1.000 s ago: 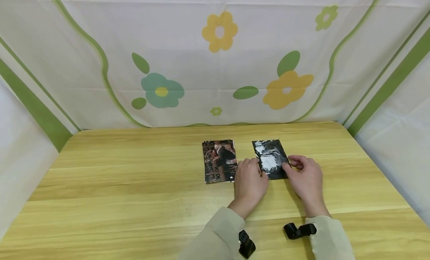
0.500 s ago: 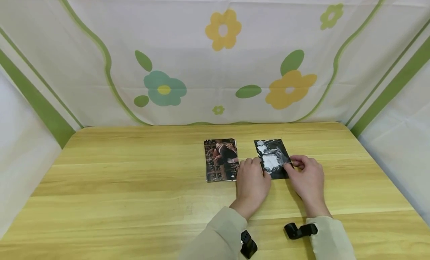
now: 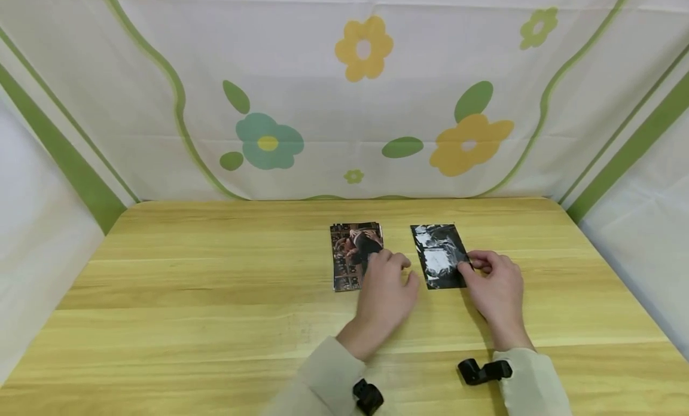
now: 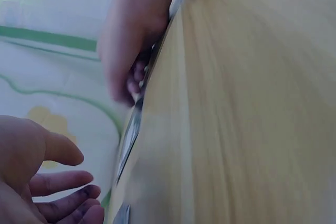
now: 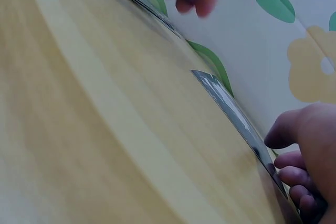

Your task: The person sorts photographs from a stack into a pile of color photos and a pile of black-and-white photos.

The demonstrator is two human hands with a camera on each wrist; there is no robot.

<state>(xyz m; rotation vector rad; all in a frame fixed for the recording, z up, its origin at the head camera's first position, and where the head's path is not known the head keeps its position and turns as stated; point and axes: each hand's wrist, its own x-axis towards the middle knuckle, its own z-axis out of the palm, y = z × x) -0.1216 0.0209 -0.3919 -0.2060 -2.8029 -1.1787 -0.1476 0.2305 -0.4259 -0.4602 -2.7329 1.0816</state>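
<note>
Left hand (image 3: 384,287) shifted onto photo stack (image 3: 352,254); right fingers (image 3: 469,266) touch sleeve (image 3: 438,254).

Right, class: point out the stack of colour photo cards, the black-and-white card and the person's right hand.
stack of colour photo cards (image 3: 350,254), head view, upper face.
black-and-white card (image 3: 438,254), head view, centre.
right hand (image 3: 497,290), head view, back of hand.

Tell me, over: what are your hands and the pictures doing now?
Left grip open, fingers over the colour photo stack. Right grip pinching the black-and-white photo, flat on the table. Nothing in the way.
</note>
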